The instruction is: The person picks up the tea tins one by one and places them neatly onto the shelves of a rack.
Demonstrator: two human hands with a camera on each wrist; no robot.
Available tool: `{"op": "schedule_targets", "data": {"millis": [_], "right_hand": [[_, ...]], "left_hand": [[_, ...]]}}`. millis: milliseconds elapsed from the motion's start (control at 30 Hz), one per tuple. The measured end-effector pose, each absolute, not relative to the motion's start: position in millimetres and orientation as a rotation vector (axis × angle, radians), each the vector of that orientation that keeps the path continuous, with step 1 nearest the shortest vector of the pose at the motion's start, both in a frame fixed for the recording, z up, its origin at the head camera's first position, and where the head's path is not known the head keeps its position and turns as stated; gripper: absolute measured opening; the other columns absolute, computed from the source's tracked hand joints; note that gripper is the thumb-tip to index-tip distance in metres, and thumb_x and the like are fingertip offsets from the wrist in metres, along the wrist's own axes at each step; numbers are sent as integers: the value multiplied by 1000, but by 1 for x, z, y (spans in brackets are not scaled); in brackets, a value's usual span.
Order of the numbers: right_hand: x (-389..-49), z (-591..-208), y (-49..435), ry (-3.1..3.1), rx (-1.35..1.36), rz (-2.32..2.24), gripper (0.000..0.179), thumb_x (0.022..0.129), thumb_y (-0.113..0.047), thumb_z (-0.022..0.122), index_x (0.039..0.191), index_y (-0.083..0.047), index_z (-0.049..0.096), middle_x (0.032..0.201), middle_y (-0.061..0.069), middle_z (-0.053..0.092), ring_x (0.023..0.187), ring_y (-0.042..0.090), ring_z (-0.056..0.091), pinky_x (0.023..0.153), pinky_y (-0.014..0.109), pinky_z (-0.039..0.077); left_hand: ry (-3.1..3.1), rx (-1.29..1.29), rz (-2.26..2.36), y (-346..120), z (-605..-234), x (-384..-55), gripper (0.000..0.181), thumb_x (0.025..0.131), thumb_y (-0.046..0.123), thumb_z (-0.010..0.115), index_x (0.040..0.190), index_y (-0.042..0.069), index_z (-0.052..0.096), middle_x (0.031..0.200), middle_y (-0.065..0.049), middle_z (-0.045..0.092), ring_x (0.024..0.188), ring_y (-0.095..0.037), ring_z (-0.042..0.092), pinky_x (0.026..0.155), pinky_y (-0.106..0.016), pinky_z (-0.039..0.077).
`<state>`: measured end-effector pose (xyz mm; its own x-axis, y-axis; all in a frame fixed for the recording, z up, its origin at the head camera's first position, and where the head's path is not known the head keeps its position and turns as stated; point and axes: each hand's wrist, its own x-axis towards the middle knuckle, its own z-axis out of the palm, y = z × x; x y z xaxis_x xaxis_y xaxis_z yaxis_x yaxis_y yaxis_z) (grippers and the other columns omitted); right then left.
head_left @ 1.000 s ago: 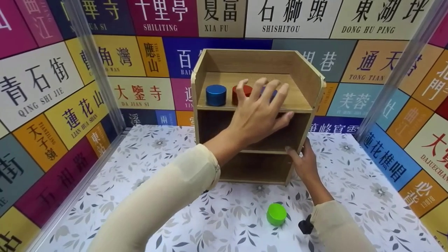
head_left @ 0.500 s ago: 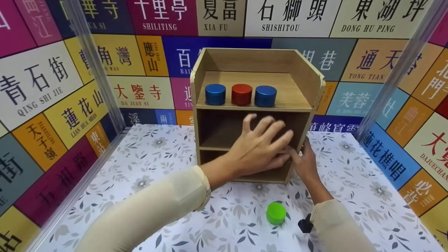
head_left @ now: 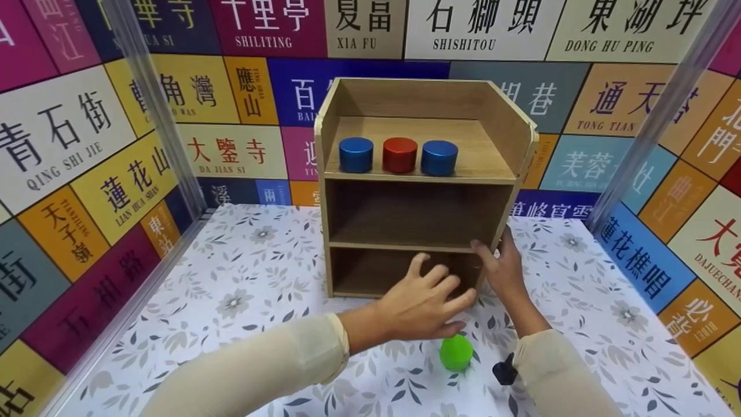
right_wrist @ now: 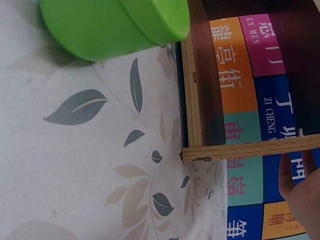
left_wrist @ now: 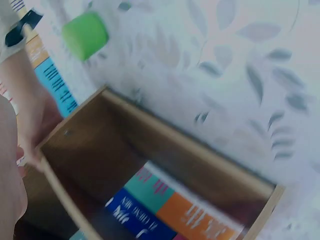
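A small two-compartment wooden shelf (head_left: 498, 139) stands upright with an open tray top. On that top sit a blue cylinder (head_left: 356, 155), a red cylinder (head_left: 399, 155) and another blue cylinder (head_left: 439, 158) in a row. My right hand (head_left: 505, 269) grips the shelf's right side panel, thumb at the front edge and fingers round the outside. My left hand (head_left: 422, 304) hovers before the lower compartment, fingers spread and loosely bent, holding nothing. Just below it a bright green cylinder (head_left: 456, 354) rests on the table; in the right wrist view the green cylinder (right_wrist: 105, 25) looms large.
The table wears a white cloth (head_left: 266, 278) with grey leaves and flowers. Panels with colourful place-name signs (head_left: 231, 92) surround it. Clear corner posts (head_left: 159, 110) stand at left and right. A black object (head_left: 505, 370) is at the right sleeve.
My left hand has come down from the cylinders on top, past the upper compartment, to just above the green cylinder. My right hand keeps its hold on the side panel.
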<state>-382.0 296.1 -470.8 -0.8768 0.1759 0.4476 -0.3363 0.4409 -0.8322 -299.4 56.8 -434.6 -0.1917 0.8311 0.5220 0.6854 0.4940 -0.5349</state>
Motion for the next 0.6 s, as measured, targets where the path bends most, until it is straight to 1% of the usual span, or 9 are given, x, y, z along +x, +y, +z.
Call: {"op": "schedule_targets", "data": {"millis": [67,167,300,367,467,600], "right_hand": [[-382,-471,295,-2217,142,1447,61,96,-32,67,149,-14,44,138,15,59,129,29,55,105,41,40],[-381,-471,295,-2222,154,1453,63,97,-34,66,152,-16,41,141,15,58,131,29,53,104,42,40],[-379,-471,295,-2226,160,1467,66,97,-35,66,154,-18,39,144,14,55,132,29,52,103,43,41],[-379,-472,296,-2222,161,1473,65,96,-34,67,153,-17,39,145,14,55,133,29,51,105,44,40],[-379,-472,296,-2217,164,1478,65,96,-34,67,153,-17,40,145,15,55,134,29,50,108,46,39],[-379,-472,296,-2221,161,1475,65,96,-35,67,152,-17,40,144,17,54,135,31,50,110,48,39]], "left_hand": [[-1944,-1253,245,59,-447,-298,51,99,63,36,132,29,55,109,2,64,100,-23,57,97,-57,43],[-1964,-1268,249,64,-461,-295,50,99,64,36,130,29,54,107,4,63,97,-22,57,94,-54,46],[-1987,-1287,265,70,-476,-290,51,100,64,30,130,30,53,104,5,64,96,-20,58,93,-52,47],[-2006,-1303,270,73,-483,-287,50,101,64,28,131,32,52,103,5,64,96,-20,59,93,-51,47],[-2066,-1336,288,76,-492,-285,51,102,64,25,136,34,49,108,5,63,97,-20,60,91,-49,46],[-2172,-1357,308,78,-501,-281,53,103,64,22,144,37,43,115,3,62,100,-21,62,92,-50,45]]}}
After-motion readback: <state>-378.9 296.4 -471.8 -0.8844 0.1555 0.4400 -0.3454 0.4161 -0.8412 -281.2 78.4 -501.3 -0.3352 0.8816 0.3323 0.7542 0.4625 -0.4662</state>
